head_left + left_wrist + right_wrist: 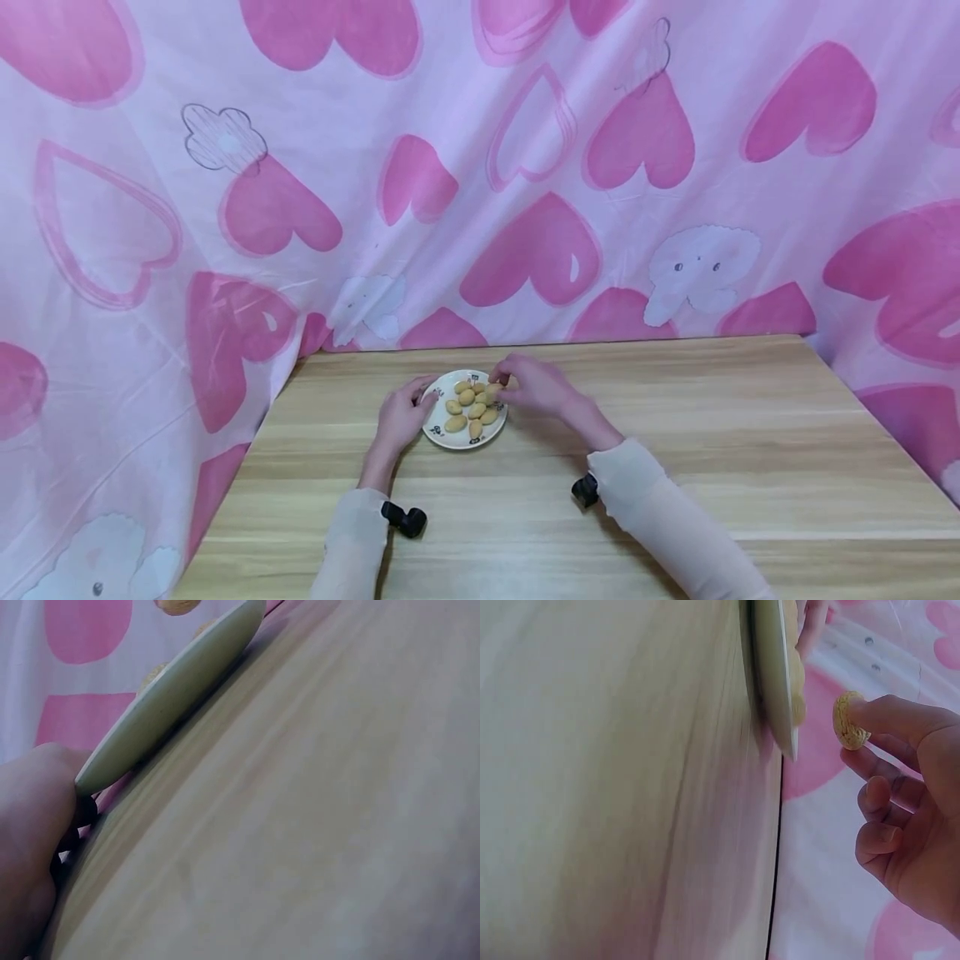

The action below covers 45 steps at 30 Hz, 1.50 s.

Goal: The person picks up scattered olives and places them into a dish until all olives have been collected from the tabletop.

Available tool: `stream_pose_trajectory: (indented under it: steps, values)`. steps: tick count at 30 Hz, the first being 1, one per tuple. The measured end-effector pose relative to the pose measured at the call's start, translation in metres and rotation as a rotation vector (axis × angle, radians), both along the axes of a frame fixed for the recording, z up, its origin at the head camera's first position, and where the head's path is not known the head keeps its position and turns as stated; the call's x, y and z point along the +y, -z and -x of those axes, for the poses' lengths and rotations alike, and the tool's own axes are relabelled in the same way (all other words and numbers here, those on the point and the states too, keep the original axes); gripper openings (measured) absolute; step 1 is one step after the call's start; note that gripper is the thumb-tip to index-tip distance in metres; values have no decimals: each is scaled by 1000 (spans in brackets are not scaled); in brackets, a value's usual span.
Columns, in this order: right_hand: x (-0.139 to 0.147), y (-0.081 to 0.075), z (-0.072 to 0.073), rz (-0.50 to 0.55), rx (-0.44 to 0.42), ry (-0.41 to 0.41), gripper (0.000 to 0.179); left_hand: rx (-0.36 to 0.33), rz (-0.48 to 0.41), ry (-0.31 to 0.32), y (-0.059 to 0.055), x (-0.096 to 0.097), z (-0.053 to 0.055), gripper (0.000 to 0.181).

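A small round white plate [441, 417] with dark printed motifs lies on the wooden table, bearing several small oval tan pieces [455, 423]. My left hand [402, 414] holds the plate's left rim, thumb by the edge; the left wrist view shows the hand [30, 825] against the plate's pale side [172, 705]. Over the right side of the plate is my right hand [543, 388]. In the right wrist view, this hand [922, 795] pinches one oval yellow-tan piece [847, 724] with a cracked, wrinkled surface between thumb and finger, apart from the plate. Whether it is a nut or biscuit I cannot tell.
The wooden table [712, 467] extends to both sides and in front of the plate. A pink cloth [525, 167] printed with hearts hangs behind its back edge and along the left. Small black cameras [406, 520] sit at both cuffs.
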State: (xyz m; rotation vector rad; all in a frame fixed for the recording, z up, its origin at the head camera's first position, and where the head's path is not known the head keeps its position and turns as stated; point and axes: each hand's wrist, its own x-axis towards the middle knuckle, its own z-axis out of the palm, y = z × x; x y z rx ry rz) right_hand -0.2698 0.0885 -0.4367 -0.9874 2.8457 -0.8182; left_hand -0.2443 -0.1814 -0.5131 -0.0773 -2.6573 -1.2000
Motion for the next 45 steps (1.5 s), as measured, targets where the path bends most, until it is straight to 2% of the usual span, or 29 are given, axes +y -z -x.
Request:
stream_pose_trajectory:
  steps: [9,16,22,28,36,45]
  values:
    - [-16,-5,-12,-24,35,-69,25,-9,5,-13,0,0,-1,33]
    - [-28,-2,-18,-68,67,-87,17,4,24,0,-1,0,1,34]
    - [-41,4,-25,-71,57,-146,19,15,50,-16,-1,-3,-3,32]
    - [-47,9,-30,-103,28,-156,20,27,64,-10,1,-2,-3,32]
    - [-54,11,-35,-144,56,-194,12,9,60,-22,0,0,-1,32]
    - [-58,15,-34,-182,28,-175,12,-24,57,-14,-3,0,0,34]
